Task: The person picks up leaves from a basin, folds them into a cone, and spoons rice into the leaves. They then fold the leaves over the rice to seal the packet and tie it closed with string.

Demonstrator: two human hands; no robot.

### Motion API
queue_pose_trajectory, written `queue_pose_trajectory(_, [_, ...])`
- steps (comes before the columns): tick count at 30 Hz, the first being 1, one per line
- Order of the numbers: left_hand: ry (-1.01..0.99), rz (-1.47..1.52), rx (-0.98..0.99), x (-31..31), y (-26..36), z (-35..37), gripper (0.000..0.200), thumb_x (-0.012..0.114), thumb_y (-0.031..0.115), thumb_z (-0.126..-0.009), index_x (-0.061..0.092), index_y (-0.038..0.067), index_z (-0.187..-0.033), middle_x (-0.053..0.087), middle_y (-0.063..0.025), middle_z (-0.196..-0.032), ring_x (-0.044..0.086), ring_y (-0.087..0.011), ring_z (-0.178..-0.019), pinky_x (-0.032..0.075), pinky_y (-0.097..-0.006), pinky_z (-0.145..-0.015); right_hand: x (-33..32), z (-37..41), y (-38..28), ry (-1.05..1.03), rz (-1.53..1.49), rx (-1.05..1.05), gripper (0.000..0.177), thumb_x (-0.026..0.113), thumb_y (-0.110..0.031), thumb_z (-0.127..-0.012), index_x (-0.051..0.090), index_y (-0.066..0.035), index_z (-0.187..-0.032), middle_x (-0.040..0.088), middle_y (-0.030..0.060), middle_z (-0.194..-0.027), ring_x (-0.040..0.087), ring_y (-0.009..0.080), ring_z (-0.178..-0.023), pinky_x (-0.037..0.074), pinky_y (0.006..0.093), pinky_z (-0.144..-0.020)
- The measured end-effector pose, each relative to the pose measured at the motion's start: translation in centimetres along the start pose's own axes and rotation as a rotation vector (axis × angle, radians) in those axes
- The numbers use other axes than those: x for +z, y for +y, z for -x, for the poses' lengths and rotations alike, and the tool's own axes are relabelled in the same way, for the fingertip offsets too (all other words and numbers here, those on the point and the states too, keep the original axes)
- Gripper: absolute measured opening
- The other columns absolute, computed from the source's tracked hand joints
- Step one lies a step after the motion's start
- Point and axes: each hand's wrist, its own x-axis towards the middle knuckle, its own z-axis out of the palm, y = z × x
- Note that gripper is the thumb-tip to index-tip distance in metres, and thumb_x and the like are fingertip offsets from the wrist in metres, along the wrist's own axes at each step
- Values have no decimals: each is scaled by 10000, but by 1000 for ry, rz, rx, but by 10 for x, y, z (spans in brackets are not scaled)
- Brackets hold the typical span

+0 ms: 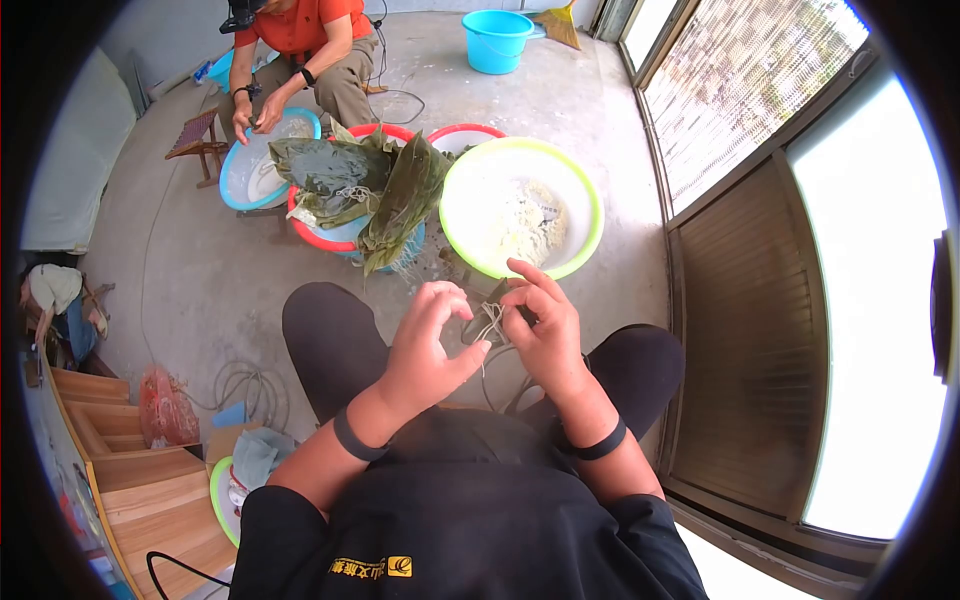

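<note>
My right hand (545,325) pinches a small green leaf bundle (497,292) with pale string (489,322) hanging from it. Just left of the bundle is my left hand (430,340), its thumb and fingers apart, with the thumb tip close to the string. Beyond my hands, a green-rimmed basin (596,215) holds pale grains. Large green leaves (405,200) lie across a red-rimmed basin (310,236) to its left, with more string on them.
A person in a red top (300,40) works over a blue-rimmed basin (228,180) at the upper left. A blue bucket (497,45) stands at the back. Wooden steps (150,500) are lower left, a framed door (750,340) right.
</note>
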Motion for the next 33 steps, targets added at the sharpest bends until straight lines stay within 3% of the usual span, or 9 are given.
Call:
queue_pose_trajectory(1, [6,-191,118,-6,10,-4,314,779,110,-752,571,70,-983,538,-125,-1093,561,-306,-1043,478,-397,-868,-1,-1,-2,9,0,-3,87,661,47,-842,648,-7,-909,610,177,-1351,675,263,-1101,551,356,-892])
queue_pose_trajectory(4, [-27,-312,110,-11,26,-8,223,779,104,-716,583,77,-818,534,-132,-1056,550,-350,-1018,481,-419,-871,-3,-2,-3,-4,64,-57,112,689,31,-835,652,-7,-935,601,192,-1339,666,302,-1092,556,373,-890])
queue_pose_trajectory(7, [-31,-394,217,-14,29,-12,225,786,113,-716,589,80,-821,540,-116,-1039,552,-336,-1009,482,-426,-854,-4,-2,-4,4,97,-109,107,688,35,-837,653,-8,-928,600,191,-1339,667,302,-1092,559,370,-883])
queue_pose_trajectory(13, [-43,-374,190,-17,32,-14,213,788,78,-700,612,76,-819,578,-97,-999,569,-318,-991,482,-409,-850,-6,-1,-5,37,44,-70,105,683,43,-831,650,-4,-919,602,191,-1335,664,305,-1109,557,372,-891])
queue_pose_trajectory(19, [-112,-223,129,-21,23,-13,198,792,62,-751,616,64,-843,601,-73,-1003,572,-288,-989,477,-387,-859,-9,-1,0,45,53,-80,101,678,45,-832,648,-3,-915,606,195,-1331,662,306,-1127,555,373,-901])
queue_pose_trajectory(28, [-131,-116,75,-30,18,-15,139,685,58,-893,546,45,-900,596,-109,-1007,597,-280,-984,474,-368,-888,-16,-2,0,80,62,-71,94,682,47,-822,636,3,-891,609,184,-1333,661,306,-1146,546,382,-927])
queue_pose_trajectory(33, [-58,256,-129,-30,-1,-12,133,578,140,-1020,529,45,-941,573,-71,-1042,596,-211,-1029,465,-340,-928,-16,0,-4,57,118,-149,94,687,48,-812,635,9,-879,612,204,-1331,662,315,-1145,550,380,-910])
